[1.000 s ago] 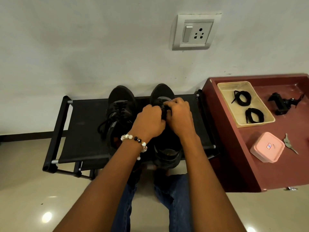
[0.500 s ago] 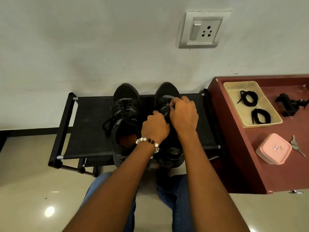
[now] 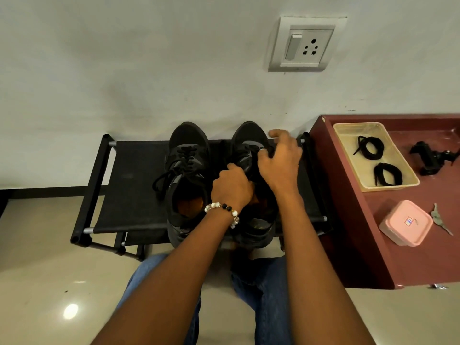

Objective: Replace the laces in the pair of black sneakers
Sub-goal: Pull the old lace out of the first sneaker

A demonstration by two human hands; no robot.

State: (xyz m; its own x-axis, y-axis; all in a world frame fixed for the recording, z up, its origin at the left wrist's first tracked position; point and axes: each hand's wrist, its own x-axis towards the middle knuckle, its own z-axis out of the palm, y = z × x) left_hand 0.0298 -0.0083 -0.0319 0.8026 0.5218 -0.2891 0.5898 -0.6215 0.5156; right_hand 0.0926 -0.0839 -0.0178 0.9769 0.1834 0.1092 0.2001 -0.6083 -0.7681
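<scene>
The black fabric rack [image 3: 129, 185] stands against the wall, and beside it on the right is the dark red table [image 3: 388, 245]. On the rack the pair of black sneakers sits side by side, toes to the wall. The left sneaker [image 3: 186, 155] is fully laced, with its loose lace ends hanging over the side. The right sneaker [image 3: 249, 143] is the one under work.

On the table a beige tray [image 3: 348, 135] holds two coiled new laces [image 3: 371, 150], untouched, with a pink box [image 3: 405, 222] nearer to the person.

The left hand [image 3: 231, 188] is curled closed on the right sneaker near its tongue and holds it steady (what exactly the fingers clamp is hidden). A second ago both hands were tight together over the lacing; now the right hand [image 3: 281, 163] has moved out to the right, its fingers more spread, and it seems to pinch the old lace [image 3: 260, 150] and draw it sideways. I judge the old lace is coming out of the upper eyelets, so the task is in its early part: one shoe being unlaced, the other not begun.
</scene>
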